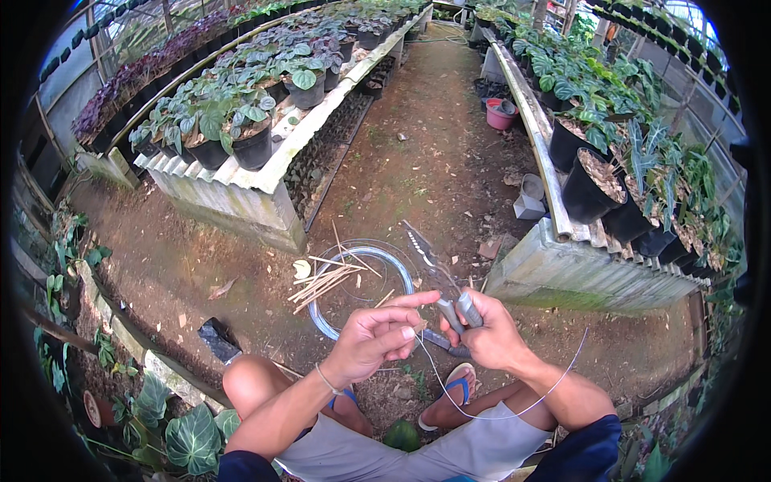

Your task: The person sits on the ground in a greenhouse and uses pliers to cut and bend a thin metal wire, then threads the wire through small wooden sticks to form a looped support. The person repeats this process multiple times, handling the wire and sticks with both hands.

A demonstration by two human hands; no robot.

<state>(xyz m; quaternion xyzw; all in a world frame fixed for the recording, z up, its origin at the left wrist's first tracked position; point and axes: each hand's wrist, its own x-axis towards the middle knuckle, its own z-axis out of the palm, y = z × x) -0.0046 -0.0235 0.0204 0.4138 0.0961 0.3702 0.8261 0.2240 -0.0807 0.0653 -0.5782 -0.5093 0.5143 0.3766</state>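
My right hand (490, 333) is closed around the grey handles of a pair of pliers (451, 315), whose dark head points away from me. Close beside it, my left hand (376, 341) pinches a thin pale wire (423, 350) between thumb and fingers, and its index finger reaches toward the plier handles. From the pinch the wire hangs in a long curve over my lap and rises to a free end at the right. Beyond my hands a coil of silvery wire (406, 279) lies on the ground, with several thin wooden sticks (328, 283) across it.
A dark blade (421, 246) lies on the soil past the pliers. Concrete benches (233, 209) with black-potted plants (590, 189) flank a dirt path (418, 136). A black plastic piece (217, 341) lies at left; a pink pot (499, 119) stands farther up the path.
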